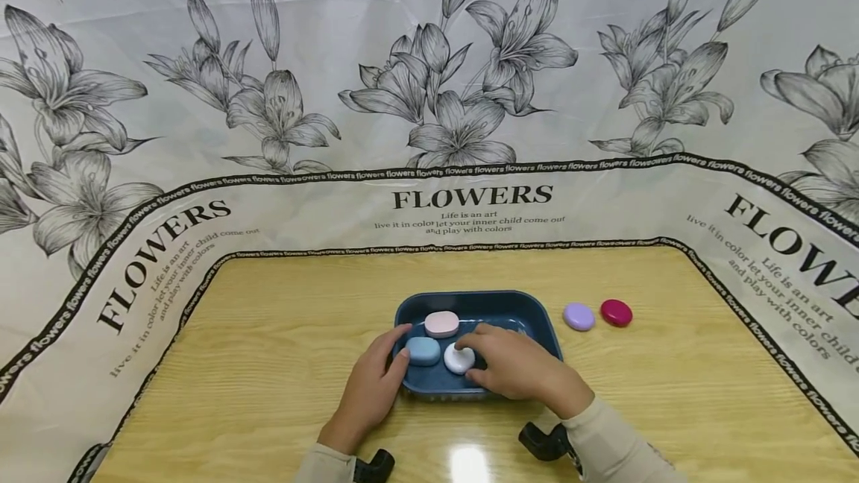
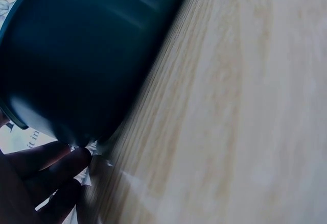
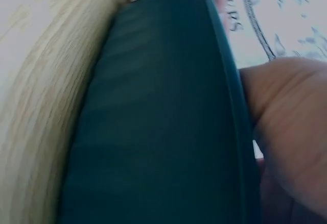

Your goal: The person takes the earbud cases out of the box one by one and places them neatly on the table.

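A dark blue oblong tray [image 1: 436, 396] stands on the table before me. My left hand [image 1: 369, 387] holds its left end, the thumb over the rim and the other fingers along the outer wall, as the left wrist view shows. Inside, my right hand [image 1: 515, 364] pinches a white, smooth round piece [image 1: 459, 361] between thumb and fingers. Beside the left thumb lies a light blue rounded oblong piece [image 1: 423, 351]. A pale pink rounded piece [image 1: 441, 324] lies behind it. The right wrist view shows the tray's wall [image 3: 158, 117] and part of the right hand.
Right of the tray, a lilac round piece [image 1: 579, 317] and a crimson round piece [image 1: 616, 312] lie on the wood-grain table [image 1: 282, 319]. A white cloth [image 1: 470, 237] printed with flowers and lettering bounds the table at the back and sides.
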Demonstrator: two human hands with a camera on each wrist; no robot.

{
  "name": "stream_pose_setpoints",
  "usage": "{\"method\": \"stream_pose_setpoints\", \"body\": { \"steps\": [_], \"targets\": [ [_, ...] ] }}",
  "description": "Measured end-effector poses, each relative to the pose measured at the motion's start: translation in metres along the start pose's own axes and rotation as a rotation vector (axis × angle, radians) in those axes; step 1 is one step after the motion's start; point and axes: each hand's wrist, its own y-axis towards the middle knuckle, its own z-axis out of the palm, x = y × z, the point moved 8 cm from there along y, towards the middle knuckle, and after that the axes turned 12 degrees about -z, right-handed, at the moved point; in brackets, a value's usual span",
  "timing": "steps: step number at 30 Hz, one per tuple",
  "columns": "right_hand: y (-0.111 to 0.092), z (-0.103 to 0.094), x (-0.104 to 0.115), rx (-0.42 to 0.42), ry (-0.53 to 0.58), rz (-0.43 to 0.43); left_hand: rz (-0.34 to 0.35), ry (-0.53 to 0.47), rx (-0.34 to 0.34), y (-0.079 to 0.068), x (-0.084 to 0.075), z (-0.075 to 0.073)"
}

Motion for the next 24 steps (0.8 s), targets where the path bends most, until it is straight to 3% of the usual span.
{"method": "stream_pose_setpoints", "body": {
  "steps": [8, 15, 24],
  "targets": [
    [0.008, -0.001, 0.011, 0.052, -0.187, -0.093, -0.001, -0.002, 0.007, 0.000, -0.001, 0.000],
    [0.013, 0.003, 0.017, 0.143, -0.281, -0.124, -0.016, -0.002, 0.004, -0.003, 0.000, 0.000],
    [0.023, -0.002, 0.020, 0.168, -0.368, -0.221, -0.006, -0.018, 0.003, -0.001, -0.002, -0.001]
  ]
}}
